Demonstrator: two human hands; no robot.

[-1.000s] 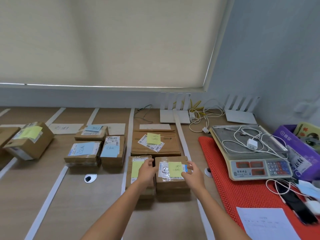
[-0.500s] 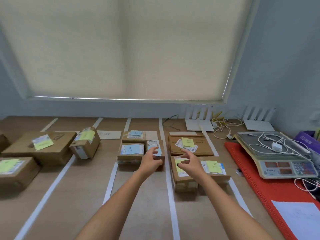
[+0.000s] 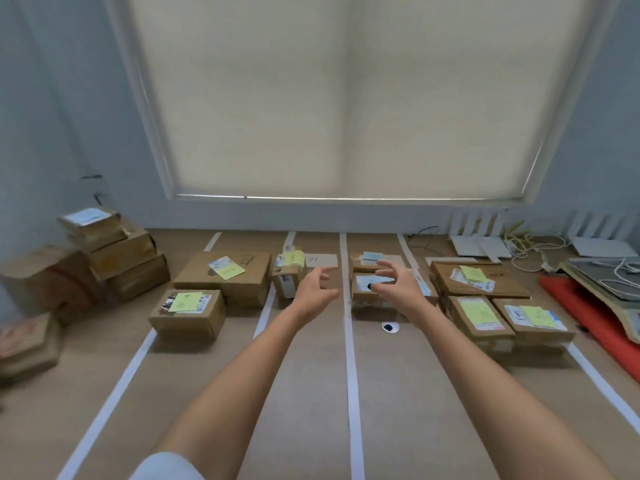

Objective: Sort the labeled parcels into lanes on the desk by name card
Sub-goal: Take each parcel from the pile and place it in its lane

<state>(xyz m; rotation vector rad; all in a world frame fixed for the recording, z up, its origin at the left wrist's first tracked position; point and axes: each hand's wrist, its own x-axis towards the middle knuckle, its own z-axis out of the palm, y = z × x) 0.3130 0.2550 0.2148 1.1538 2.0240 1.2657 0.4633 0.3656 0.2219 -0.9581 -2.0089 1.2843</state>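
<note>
Desk (image 3: 311, 393): bare wood nearer than the parcels, split by white tape lines (image 3: 352, 375). Blue-labelled parcels (image 3: 375, 287): just right of the centre tape, behind the right hand (image 3: 398, 289). Left hand (image 3: 313, 292): left of that tape. Both hands raised, fingers spread, holding nothing.

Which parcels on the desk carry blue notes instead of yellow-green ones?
The stacked parcels in the lane under the right hand; parcels in the other lanes show yellow-green notes.
</note>
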